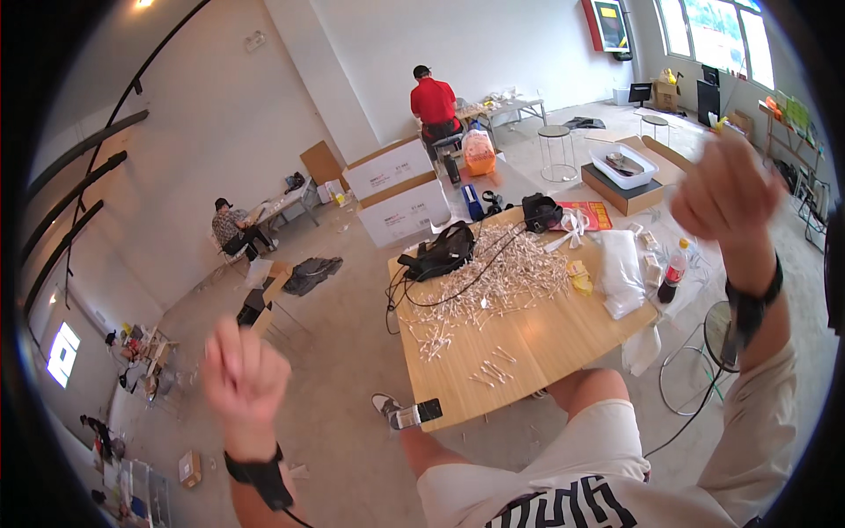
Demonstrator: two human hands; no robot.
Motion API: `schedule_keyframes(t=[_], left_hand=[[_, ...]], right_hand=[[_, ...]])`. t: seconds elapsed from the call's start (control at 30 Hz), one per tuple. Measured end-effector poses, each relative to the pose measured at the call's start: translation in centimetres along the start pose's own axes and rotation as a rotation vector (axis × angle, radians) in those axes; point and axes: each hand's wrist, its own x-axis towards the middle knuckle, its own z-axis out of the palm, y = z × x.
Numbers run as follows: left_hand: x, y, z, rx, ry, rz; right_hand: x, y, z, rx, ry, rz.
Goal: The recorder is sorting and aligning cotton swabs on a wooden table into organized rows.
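Observation:
My left hand [246, 374] is raised off to the left of the table, its fingers curled into a fist with nothing showing in it. Up on the right, my right hand [729, 192] is also closed, slightly blurred, and no object can be seen in it. Both wrists wear black bands with cables. Below and between them, a large heap of cotton swabs [502, 273] covers the far part of the wooden table [546, 339]. Several separate swabs [494, 370] lie near its front edge. Neither hand touches the table.
On the table are a black bag [442, 253], a clear plastic pack [621, 273], a dark drink bottle [673, 271] and a phone [429, 411] at the front left corner. White cartons [400, 189] and stools stand beyond. A person in red [434, 106] sits at a far table.

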Motion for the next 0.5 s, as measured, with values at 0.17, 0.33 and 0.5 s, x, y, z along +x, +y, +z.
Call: schedule_keyframes(t=[0.17,0.33,0.5], left_hand=[[5.4,-8.6,-5.9,1.76,-0.317,-0.162],[1.8,-16.8,-8.9,1.929,-0.894,-0.172],[-5.8,-30.5,-6.8,0.893,0.275,-0.433]], right_hand=[[4.1,5.5,-7.4,-1.532,-0.091,0.391],[3.3,10.9,-8.2,-1.622,0.054,0.515],[-5.4,21.3,-3.9,-0.16,0.661,0.284]])
